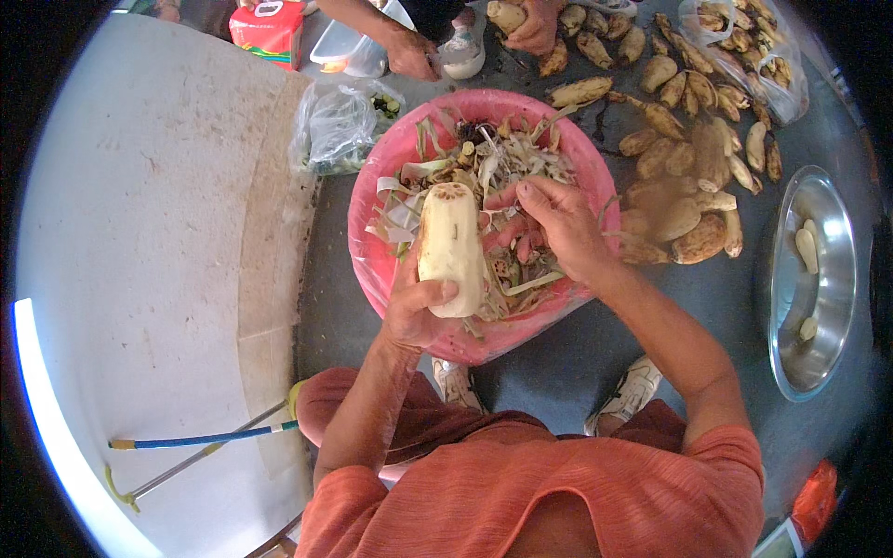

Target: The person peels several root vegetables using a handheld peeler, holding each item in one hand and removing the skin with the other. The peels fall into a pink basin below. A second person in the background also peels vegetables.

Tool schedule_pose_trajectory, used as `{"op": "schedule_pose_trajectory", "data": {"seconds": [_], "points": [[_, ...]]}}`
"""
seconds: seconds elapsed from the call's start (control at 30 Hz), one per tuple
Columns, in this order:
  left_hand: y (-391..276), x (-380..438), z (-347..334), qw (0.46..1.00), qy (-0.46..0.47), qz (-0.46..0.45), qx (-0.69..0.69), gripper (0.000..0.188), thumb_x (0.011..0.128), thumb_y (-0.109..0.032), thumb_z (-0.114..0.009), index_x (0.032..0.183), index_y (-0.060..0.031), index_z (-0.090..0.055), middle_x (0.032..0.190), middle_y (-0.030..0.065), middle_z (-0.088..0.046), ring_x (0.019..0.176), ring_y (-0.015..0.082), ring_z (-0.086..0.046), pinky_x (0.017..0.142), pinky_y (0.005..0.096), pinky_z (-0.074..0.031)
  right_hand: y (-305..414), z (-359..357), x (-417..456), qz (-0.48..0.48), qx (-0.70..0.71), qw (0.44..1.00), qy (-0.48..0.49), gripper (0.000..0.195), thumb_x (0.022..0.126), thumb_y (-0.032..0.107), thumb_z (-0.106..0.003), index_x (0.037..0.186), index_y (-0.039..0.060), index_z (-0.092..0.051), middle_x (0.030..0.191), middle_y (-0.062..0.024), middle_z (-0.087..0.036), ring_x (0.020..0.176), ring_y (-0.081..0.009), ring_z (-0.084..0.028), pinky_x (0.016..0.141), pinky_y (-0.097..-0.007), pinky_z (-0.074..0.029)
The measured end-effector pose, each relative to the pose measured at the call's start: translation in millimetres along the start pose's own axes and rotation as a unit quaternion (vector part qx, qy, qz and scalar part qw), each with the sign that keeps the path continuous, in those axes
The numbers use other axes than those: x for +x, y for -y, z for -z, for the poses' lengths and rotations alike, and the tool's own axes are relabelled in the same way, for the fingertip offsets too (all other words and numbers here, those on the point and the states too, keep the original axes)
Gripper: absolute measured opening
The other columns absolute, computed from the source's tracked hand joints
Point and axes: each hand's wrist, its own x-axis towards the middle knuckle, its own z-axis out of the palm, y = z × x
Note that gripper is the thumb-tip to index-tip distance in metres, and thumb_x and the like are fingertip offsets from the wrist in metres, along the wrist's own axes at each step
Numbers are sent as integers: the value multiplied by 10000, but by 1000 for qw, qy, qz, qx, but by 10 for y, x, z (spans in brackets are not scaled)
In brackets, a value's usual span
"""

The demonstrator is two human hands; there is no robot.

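My left hand grips a peeled lotus root section, pale cream with brown patches. Its cut end with a ring of holes points away from me. To its right, my right hand hovers with curled fingers over a pink plastic basin. Whether anything sits between those fingers is hard to make out. Peelings and vegetable scraps fill the basin, which has a clear plastic liner.
Unpeeled lotus roots lie in a pile on the floor, right of the basin. Farther right stands a steel bowl with several pale pieces. A plastic bag sits at the upper left. Across from me, another person's hands are visible, one holding a root.
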Motion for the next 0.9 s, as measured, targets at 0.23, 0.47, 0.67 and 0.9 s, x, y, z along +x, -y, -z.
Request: {"op": "schedule_pose_trajectory", "data": {"seconds": [0.23,0.47,0.67,0.9], "points": [[102,23,-124,990,-35,-62,119,845,576,-116,-657,1314,-3,-260,1149,125,-480,1018,230,-510,860,326,-424,-22,-267,-85,157,-63,985,-40,522,775,347,-650,1099,-9,-448,959,-74,-545,854,-126,-532,748,-256,-453],[93,61,-57,883,-29,-237,404,704,724,-183,-619,1329,-22,-296,1336,154,-305,1232,238,-323,975,332,-316,-126,-389,-115,134,-85,986,-55,729,622,334,-779,1129,-13,-389,935,-90,-518,867,-177,-532,778,-298,-447],[-273,-7,-106,908,-122,-227,330,393,746,-204,-628,1057,25,-553,944,70,-589,914,158,-546,849,297,-420,-71,-344,-226,65,8,990,127,684,623,200,-707,1165,-29,-359,1045,-99,-484,977,-161,-485,868,-299,-395],[-306,-17,-103,948,-76,-180,251,229,690,-20,-683,895,-12,-580,786,32,-600,688,107,-577,634,228,-470,-98,-376,-251,36,17,975,218,771,587,242,-703,1188,-48,-316,1079,-111,-430,1027,-176,-422,912,-299,-339]]}}
